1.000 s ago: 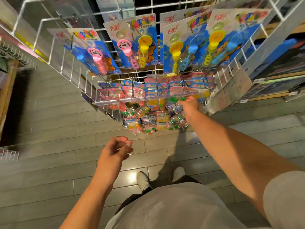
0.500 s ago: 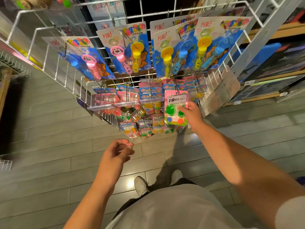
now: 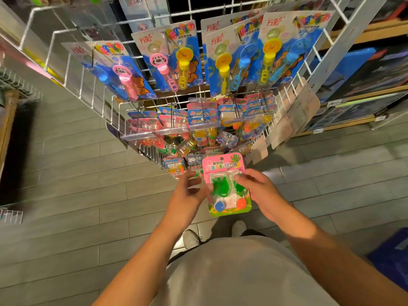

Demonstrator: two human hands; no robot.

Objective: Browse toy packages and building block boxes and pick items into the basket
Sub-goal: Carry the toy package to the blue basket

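A pink blister-card toy package (image 3: pixel 223 171) with green sticky hands and blue and orange balls is held in front of me, below the rack. My right hand (image 3: pixel 259 193) grips its right side, thumb on the clear blister. My left hand (image 3: pixel 187 193) is at the card's left edge with fingers spread; its fingertips are blurred and partly behind the card. More of the same small packages (image 3: pixel 198 122) hang on hooks of the white wire rack (image 3: pixel 72 62). Bubble-wand cards (image 3: pixel 170 60) hang on the row above.
A blue basket corner (image 3: pixel 393 257) shows at the lower right on the grey tile floor. Wooden shelves with dark flat boxes (image 3: pixel 375 85) stand at the right. Another wire shelf (image 3: pixel 13 85) is at the left edge. My shoes (image 3: pixel 191 238) are below the hands.
My right hand pulled the pink package off its hook and brought it down toward me, turning its front up. My left hand rose to meet the package's left edge.
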